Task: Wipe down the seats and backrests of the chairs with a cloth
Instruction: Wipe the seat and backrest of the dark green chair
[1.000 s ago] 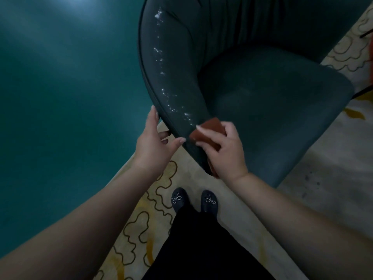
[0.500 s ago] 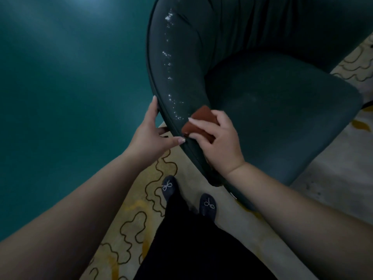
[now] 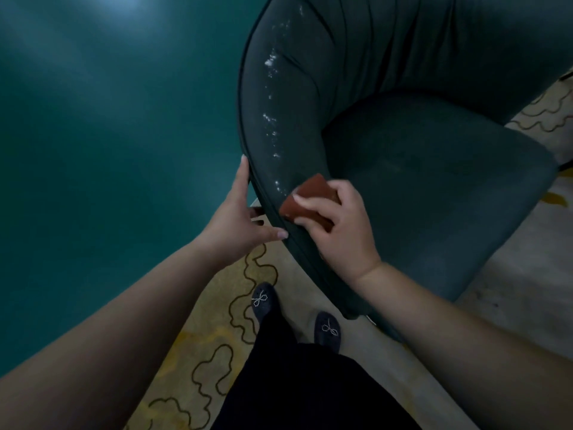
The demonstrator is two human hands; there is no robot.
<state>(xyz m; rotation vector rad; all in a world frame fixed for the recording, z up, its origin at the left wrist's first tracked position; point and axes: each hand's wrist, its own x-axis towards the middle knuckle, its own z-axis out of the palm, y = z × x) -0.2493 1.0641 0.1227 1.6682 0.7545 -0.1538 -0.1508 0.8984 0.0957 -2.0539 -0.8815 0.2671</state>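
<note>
A dark teal upholstered chair [image 3: 418, 169] with a curved backrest fills the upper right. A line of white specks [image 3: 271, 119] runs down the backrest's inner left side. My right hand [image 3: 338, 225] presses a folded rust-brown cloth [image 3: 310, 197] against the lower end of that side, just below the specks. My left hand [image 3: 238, 218] grips the backrest's outer rim, fingers on the outside and thumb over the piped edge, close beside the cloth.
A large dark teal surface [image 3: 108, 135] fills the left. Below lies a beige carpet with dark squiggly lines [image 3: 217, 336]. My feet in dark shoes [image 3: 263, 301] stand close to the chair's near edge, below a black garment [image 3: 294, 383].
The cloth and my right hand have slid a little up the backrest's inner side. My left hand keeps its hold on the rim. The view has shifted slightly.
</note>
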